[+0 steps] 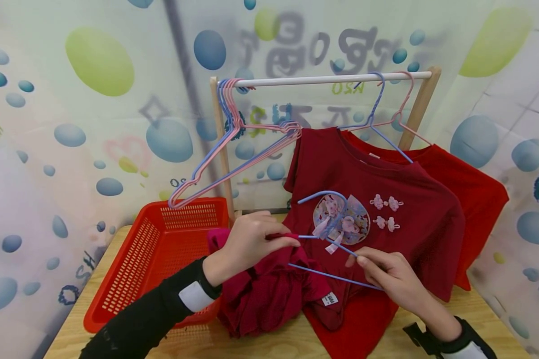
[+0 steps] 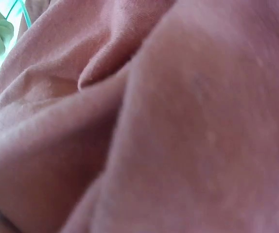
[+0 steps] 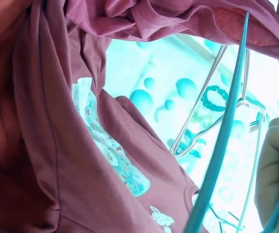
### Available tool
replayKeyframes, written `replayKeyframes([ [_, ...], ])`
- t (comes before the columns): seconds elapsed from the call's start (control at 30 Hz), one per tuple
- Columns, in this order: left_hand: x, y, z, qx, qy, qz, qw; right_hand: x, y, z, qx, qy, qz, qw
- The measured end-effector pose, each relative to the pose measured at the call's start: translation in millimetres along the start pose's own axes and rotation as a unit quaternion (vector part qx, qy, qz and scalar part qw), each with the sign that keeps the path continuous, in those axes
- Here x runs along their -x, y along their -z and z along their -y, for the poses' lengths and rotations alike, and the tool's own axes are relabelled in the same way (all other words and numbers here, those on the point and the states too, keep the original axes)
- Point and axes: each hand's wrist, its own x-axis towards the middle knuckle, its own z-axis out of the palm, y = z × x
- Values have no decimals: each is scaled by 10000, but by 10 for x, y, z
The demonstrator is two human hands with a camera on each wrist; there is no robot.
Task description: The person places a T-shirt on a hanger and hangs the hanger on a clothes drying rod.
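My right hand [image 1: 395,276] pinches one arm of a blue clothes hanger [image 1: 337,279], whose hook points up and to the left. A crumpled magenta garment [image 1: 269,304] with a white label hangs from my left hand [image 1: 256,237], which pinches its edge between thumb and fingers. The hanger's left end goes into this garment, and its tip is hidden. In the right wrist view the hanger's bottom bar [image 3: 222,141] runs up to the magenta cloth [image 3: 154,19]. Close folds of cloth [image 2: 144,116] fill most of the left wrist view.
Behind my hands a dark red T-shirt [image 1: 413,199] and a brighter red garment [image 1: 480,194] hang on a rack [image 1: 314,81]. Several pink and blue hangers [image 1: 233,124] hang at the rack's left end. A red plastic basket [image 1: 130,254] stands on the wooden table [image 1: 81,304].
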Motion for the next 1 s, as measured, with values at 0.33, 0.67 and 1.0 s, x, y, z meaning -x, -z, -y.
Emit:
replayKeyframes([
  [0.33, -53, -21, -47, 67, 198, 73, 9998, -40, -43, 25, 73, 282, -160, 9994],
  [0.67, -79, -60, -86, -7, 206, 49, 9998, -67, -82, 38, -6, 248, -103, 9996],
  [1.0, -97, -74, -145, -138, 313, 126, 9993, -63, -116, 23, 118, 283, -229, 9993],
])
